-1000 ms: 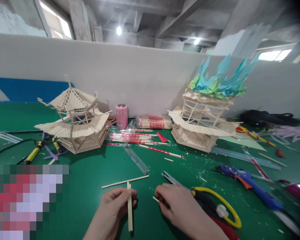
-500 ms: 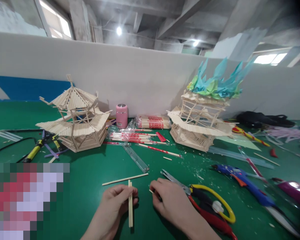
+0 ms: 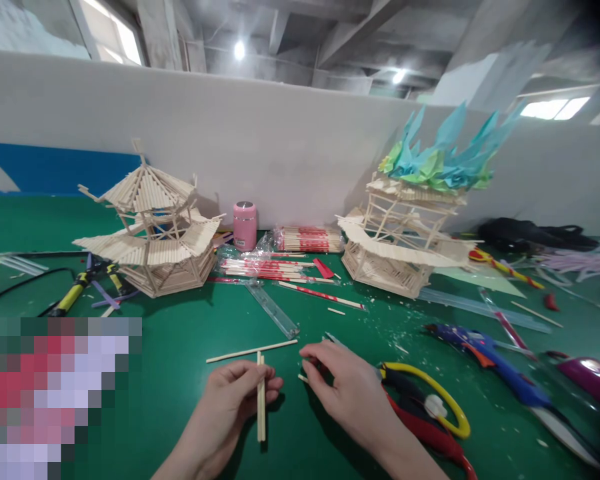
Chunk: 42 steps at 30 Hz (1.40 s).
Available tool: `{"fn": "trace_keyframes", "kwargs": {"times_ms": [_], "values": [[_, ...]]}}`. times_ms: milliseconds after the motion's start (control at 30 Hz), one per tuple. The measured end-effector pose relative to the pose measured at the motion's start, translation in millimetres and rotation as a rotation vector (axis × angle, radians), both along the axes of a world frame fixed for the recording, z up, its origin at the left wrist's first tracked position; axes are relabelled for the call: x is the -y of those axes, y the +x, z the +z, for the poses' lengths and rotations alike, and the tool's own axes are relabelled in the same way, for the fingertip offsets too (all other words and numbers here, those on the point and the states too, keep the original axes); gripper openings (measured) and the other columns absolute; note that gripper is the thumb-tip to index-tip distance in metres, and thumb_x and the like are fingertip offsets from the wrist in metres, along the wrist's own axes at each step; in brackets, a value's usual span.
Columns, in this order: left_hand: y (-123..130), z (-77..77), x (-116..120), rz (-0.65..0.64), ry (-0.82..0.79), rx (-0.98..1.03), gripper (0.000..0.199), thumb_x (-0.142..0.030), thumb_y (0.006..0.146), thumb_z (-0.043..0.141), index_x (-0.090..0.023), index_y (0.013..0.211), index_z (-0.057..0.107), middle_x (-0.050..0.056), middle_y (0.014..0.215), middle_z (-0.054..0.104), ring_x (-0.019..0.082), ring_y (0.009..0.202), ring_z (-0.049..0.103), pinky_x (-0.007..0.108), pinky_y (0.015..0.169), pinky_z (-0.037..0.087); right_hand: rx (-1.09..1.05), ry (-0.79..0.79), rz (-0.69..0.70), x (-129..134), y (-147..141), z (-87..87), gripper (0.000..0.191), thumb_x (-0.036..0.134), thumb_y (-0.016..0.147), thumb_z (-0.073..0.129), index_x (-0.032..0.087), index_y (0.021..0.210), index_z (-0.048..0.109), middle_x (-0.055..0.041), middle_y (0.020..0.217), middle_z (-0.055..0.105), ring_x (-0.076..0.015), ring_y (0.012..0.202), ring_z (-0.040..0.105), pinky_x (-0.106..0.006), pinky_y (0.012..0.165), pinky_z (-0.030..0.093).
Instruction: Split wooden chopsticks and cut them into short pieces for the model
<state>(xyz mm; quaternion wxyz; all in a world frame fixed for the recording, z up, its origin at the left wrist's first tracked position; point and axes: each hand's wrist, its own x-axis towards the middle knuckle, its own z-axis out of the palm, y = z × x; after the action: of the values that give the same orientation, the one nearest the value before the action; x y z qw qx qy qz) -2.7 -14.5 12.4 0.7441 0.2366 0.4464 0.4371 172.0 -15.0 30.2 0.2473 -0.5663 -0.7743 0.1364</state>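
Observation:
My left hand [image 3: 233, 399] grips a pair of thin wooden sticks [image 3: 261, 400], held side by side and pointing away from me over the green table [image 3: 180, 347]. My right hand [image 3: 345, 393] hovers low just to the right, fingertips pinching a short stick piece [image 3: 303, 378] at the table surface. Under my right wrist lie cutters with yellow and red handles [image 3: 430, 413]. A single long stick [image 3: 251, 351] lies flat just beyond both hands.
Two stick-built pagoda models stand at the back, one left [image 3: 150, 240], one right [image 3: 405, 247] topped with blue-green paper cranes. Between them are a pink cup [image 3: 244, 225], stick bundles [image 3: 307, 240] and a clear ruler [image 3: 273, 310]. A blue glue gun [image 3: 490, 360] lies right; yellow-handled pliers [image 3: 75, 293] left.
My right hand has shifted left and slightly away from me, clear of the cutters' blades, still pinching the short piece. My left hand keeps its grip on the two sticks.

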Motion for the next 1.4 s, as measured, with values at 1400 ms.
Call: {"fn": "trace_keyframes", "kwargs": {"times_ms": [1400], "values": [[1, -2.8, -3, -0.062, 0.001, -0.036, 0.021, -0.032, 0.065, 0.067, -0.011, 0.065, 0.065, 0.005, 0.057, 0.067, 0.011, 0.053, 0.057, 0.022, 0.057, 0.041, 0.234, -0.036, 0.068, 13, 16, -0.5, 0.023, 0.011, 0.076, 0.046, 0.019, 0.093, 0.058, -0.0054, 0.087, 0.064, -0.0186, 0.08, 0.059, -0.029, 0.07, 0.048]]}}
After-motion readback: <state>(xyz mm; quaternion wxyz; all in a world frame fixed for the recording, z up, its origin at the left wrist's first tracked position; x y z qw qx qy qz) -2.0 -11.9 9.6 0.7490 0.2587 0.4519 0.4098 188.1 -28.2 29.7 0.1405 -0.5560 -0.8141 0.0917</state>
